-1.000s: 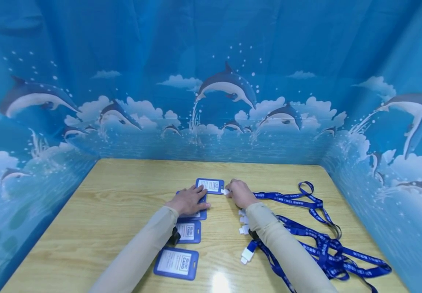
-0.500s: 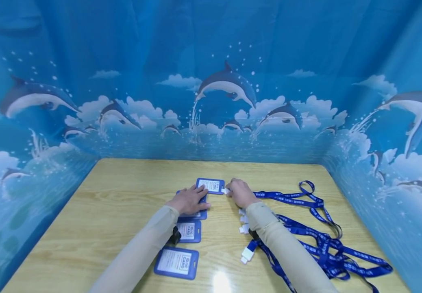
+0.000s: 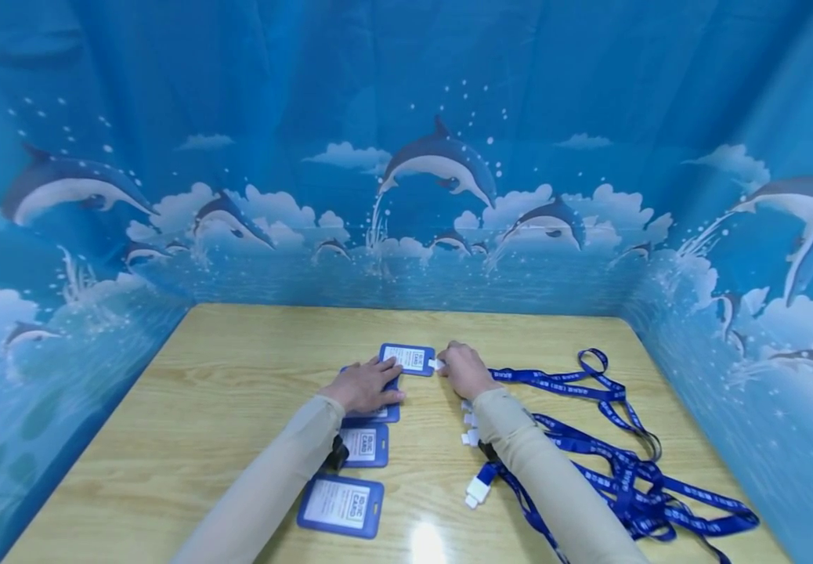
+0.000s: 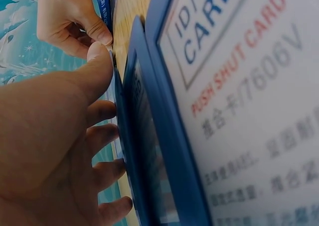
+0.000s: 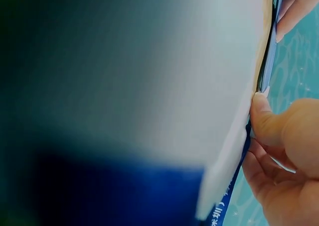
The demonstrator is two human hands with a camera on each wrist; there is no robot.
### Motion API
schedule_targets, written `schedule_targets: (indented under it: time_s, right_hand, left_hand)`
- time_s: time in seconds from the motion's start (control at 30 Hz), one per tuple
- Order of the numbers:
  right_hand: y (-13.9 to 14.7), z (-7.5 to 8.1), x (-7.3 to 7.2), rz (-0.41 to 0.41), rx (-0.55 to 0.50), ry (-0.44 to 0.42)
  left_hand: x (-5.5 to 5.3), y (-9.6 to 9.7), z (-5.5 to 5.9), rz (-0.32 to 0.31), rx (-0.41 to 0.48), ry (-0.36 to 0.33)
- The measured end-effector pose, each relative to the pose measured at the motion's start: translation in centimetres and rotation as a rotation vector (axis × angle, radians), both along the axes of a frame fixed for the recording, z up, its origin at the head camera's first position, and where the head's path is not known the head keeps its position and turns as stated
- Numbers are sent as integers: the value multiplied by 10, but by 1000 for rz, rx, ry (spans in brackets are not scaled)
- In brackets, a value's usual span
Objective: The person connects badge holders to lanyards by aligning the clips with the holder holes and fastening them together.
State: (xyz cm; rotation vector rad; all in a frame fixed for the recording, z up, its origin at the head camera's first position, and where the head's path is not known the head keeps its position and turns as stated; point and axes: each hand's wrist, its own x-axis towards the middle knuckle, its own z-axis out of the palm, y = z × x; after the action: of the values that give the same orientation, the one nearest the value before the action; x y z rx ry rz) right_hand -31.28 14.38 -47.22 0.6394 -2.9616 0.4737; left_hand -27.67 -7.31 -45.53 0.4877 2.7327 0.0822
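Observation:
In the head view my left hand (image 3: pixel 366 386) lies spread, fingertips resting on the farthest blue badge holder (image 3: pixel 407 359) and palm over a second badge holder (image 3: pixel 385 413), which it partly hides. My right hand (image 3: pixel 464 370) pinches the white clip (image 3: pixel 437 364) of a blue lanyard (image 3: pixel 554 384), right at the slotted end of the farthest holder. The right wrist view shows my thumb and fingers around the clip end, blue strap trailing below. The left wrist view has my fingers along a holder's edge.
Two more badge holders (image 3: pixel 364 445) (image 3: pixel 341 505) line up nearer me. Several lanyards (image 3: pixel 632 486) lie tangled at the right, their white clips (image 3: pixel 478 492) pointing left, partly under my right forearm. A dolphin-print curtain (image 3: pixel 406 266) borders the wooden table (image 3: pixel 251 352).
The white clip in my right hand has moved slightly up and lies straighter against the farthest holder's slotted end. My left hand has stayed in place.

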Motion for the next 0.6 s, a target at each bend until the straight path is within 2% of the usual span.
schedule_targets:
  time_s: [0.3, 0.6]
  right_hand:
    - [-1, 1, -3, -28, 10, -39]
    - [-1, -2, -8, -29, 2, -41]
  left_hand:
    - [-1, -1, 1, -30, -7, 16]
    - [-8, 1, 2, -22, 11, 11]
